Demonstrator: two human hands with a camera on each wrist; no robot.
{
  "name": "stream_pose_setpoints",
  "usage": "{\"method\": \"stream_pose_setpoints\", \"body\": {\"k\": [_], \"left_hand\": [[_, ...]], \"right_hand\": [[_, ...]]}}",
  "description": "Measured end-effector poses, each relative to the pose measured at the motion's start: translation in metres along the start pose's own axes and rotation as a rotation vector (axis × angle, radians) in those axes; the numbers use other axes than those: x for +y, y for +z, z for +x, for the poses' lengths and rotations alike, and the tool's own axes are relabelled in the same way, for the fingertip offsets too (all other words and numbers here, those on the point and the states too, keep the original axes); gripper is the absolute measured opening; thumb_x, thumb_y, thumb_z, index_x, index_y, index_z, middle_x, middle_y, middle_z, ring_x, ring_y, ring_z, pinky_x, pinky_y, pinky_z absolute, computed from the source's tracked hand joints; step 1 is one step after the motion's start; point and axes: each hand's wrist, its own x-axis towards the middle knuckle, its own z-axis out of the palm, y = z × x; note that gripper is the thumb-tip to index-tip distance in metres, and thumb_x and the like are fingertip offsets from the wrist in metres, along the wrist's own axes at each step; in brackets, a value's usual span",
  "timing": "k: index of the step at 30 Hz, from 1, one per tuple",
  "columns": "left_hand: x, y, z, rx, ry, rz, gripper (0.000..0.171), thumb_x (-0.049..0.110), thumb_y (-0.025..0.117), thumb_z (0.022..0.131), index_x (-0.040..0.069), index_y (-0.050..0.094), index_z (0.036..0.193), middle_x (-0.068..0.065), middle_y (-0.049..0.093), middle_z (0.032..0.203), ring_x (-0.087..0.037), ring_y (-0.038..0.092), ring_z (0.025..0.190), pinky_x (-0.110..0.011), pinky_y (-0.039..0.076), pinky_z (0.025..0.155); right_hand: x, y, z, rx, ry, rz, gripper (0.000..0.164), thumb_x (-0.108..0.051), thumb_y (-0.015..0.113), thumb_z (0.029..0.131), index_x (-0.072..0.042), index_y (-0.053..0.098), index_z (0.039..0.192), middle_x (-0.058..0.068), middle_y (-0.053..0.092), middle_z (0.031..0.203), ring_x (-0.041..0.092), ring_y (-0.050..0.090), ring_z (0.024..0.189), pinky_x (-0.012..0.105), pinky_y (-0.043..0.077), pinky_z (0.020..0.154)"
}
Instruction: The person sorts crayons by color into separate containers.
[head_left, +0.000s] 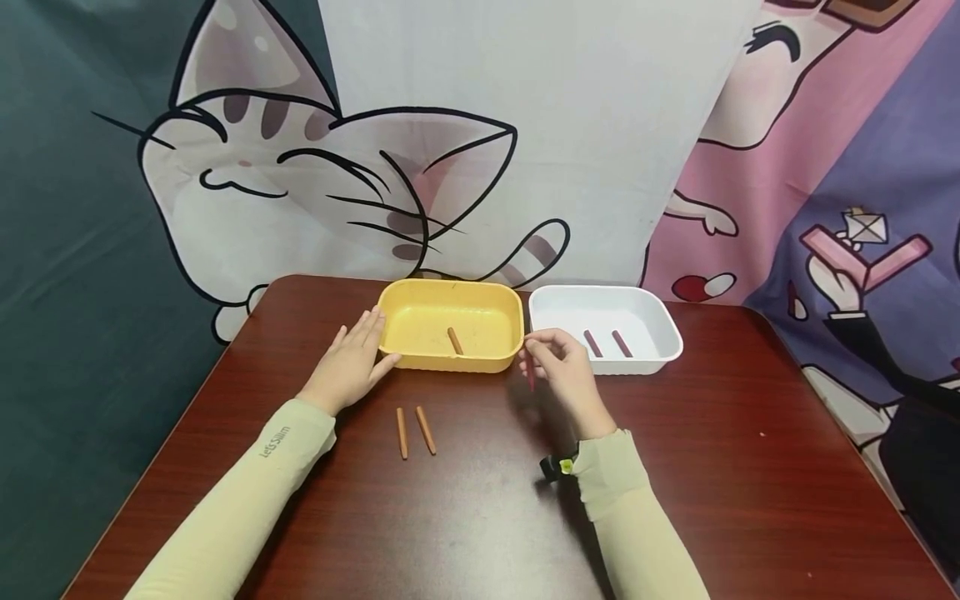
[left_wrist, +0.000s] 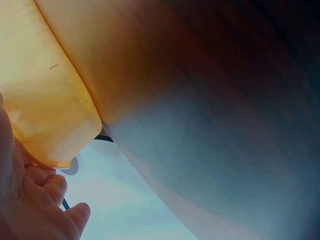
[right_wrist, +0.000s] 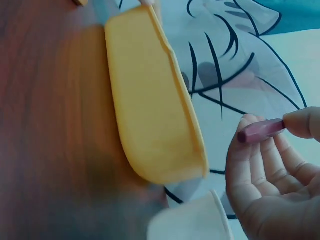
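Observation:
My left hand rests against the left end of a yellow plastic tray, fingers extended along its rim. Between thumb and fingertips, my right hand pinches a short dark red crayon, held upright over the table just in front of the gap between the trays. One orange-brown crayon lies inside the yellow tray. Two dark red crayons, a left one and a right one, lie in the white tray. Two more orange-brown crayons are on the table before the yellow tray.
Both trays stand side by side near the back edge of the brown wooden table. Behind it hangs a cloth with a cartoon cat. A small black device sits at the right wrist. A black object stands beyond the table's right edge.

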Motion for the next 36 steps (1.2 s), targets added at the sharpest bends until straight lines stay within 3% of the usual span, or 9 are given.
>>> {"method": "stream_pose_setpoints", "body": {"k": [3,11,22,26,30,36], "left_hand": [[0.000,0.000,0.000,0.002,0.002,-0.001,0.080,0.049,0.044,0.107,-0.006,0.018,0.159,-0.020,0.013,0.168,-0.036,0.014,0.154,-0.060,0.014,0.121],[0.001,0.000,-0.001,-0.001,-0.009,-0.010,0.080,0.048,0.046,0.107,-0.005,0.018,0.159,-0.020,0.013,0.168,-0.035,0.013,0.155,-0.059,0.014,0.121],[0.001,-0.001,-0.002,-0.008,-0.017,-0.018,0.080,0.048,0.045,0.107,-0.005,0.017,0.160,-0.019,0.012,0.168,-0.034,0.011,0.155,-0.059,0.013,0.122],[0.000,-0.001,-0.002,-0.004,-0.013,-0.021,0.080,0.050,0.044,0.107,-0.004,0.018,0.160,-0.019,0.012,0.168,-0.034,0.011,0.155,-0.059,0.013,0.122],[-0.001,0.001,-0.001,0.007,-0.008,-0.024,0.080,0.050,0.044,0.107,-0.004,0.018,0.160,-0.018,0.013,0.168,-0.034,0.011,0.155,-0.059,0.014,0.122],[-0.002,0.002,0.001,0.018,-0.005,-0.020,0.080,0.051,0.044,0.107,-0.004,0.019,0.160,-0.018,0.015,0.168,-0.033,0.012,0.155,-0.059,0.015,0.121]], "right_hand": [[-0.005,-0.011,0.007,0.018,-0.016,-0.037,0.024,-0.005,0.058,0.101,0.015,0.060,0.115,0.022,0.068,0.092,0.017,0.068,0.072,0.029,0.058,0.062],[-0.014,-0.040,0.029,0.044,-0.059,-0.186,0.028,-0.009,0.058,0.101,0.014,0.062,0.116,0.003,0.070,0.084,0.010,0.068,0.070,0.026,0.059,0.069],[-0.008,-0.068,0.063,0.023,-0.011,-0.310,0.029,-0.011,0.059,0.101,0.013,0.063,0.115,0.018,0.069,0.093,0.009,0.068,0.072,0.025,0.060,0.071],[-0.004,-0.074,0.072,-0.004,-0.021,-0.456,0.026,-0.012,0.058,0.101,0.011,0.064,0.112,0.022,0.071,0.093,0.009,0.067,0.070,0.022,0.058,0.066],[-0.001,-0.077,0.078,-0.011,-0.016,-0.668,0.021,-0.013,0.058,0.099,0.005,0.067,0.106,0.017,0.072,0.086,0.013,0.065,0.067,0.021,0.052,0.062],[0.003,-0.075,0.081,-0.016,0.013,-0.884,0.020,-0.015,0.057,0.093,0.001,0.068,0.099,0.014,0.072,0.081,0.025,0.065,0.076,0.035,0.048,0.078]]}}
